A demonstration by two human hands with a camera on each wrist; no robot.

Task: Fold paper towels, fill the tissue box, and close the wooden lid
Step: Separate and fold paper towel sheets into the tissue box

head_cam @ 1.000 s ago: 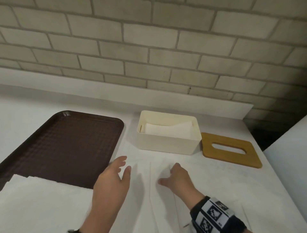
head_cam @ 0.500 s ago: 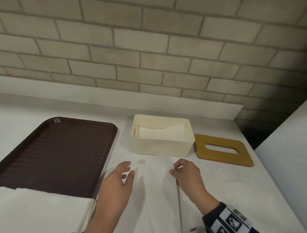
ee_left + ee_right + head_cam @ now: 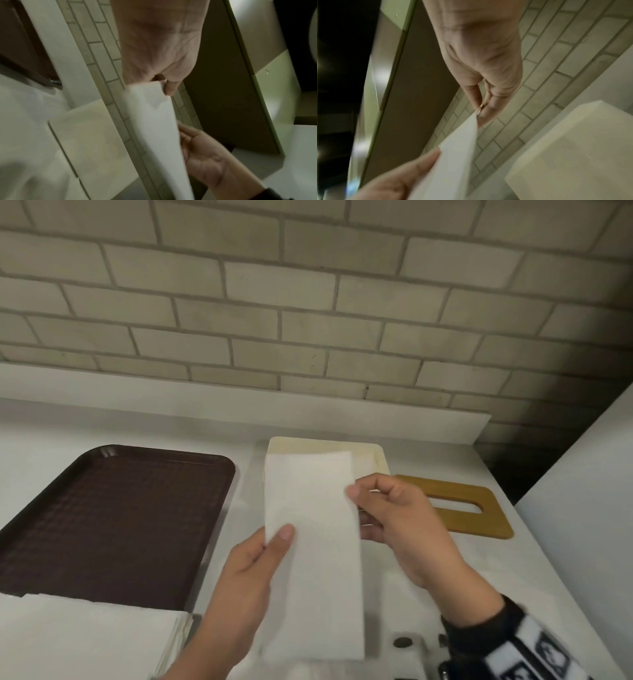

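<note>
A long folded paper towel point(image 3: 313, 549) hangs in the air in front of the cream tissue box point(image 3: 378, 458), hiding most of it. My left hand point(image 3: 274, 539) pinches the towel's left edge with the thumb on top. My right hand point(image 3: 356, 501) pinches its right edge higher up. The left wrist view has the towel point(image 3: 154, 121) held at its top by the left hand point(image 3: 163, 83), and the box point(image 3: 89, 142) lies below. The right wrist view catches the right hand point(image 3: 479, 112) pinching the towel's corner point(image 3: 453, 155). The wooden lid point(image 3: 459, 505) with its slot lies flat right of the box.
A brown tray point(image 3: 113, 522) lies at the left, with a stack of flat paper towels point(image 3: 78, 635) over its near end. A brick wall point(image 3: 308, 302) runs behind the white counter point(image 3: 496, 570). A white panel point(image 3: 582, 491) rises at the right.
Both hands have taken hold of the folded towel and lifted it off the counter toward the box. Earlier they were pressing and folding it flat.
</note>
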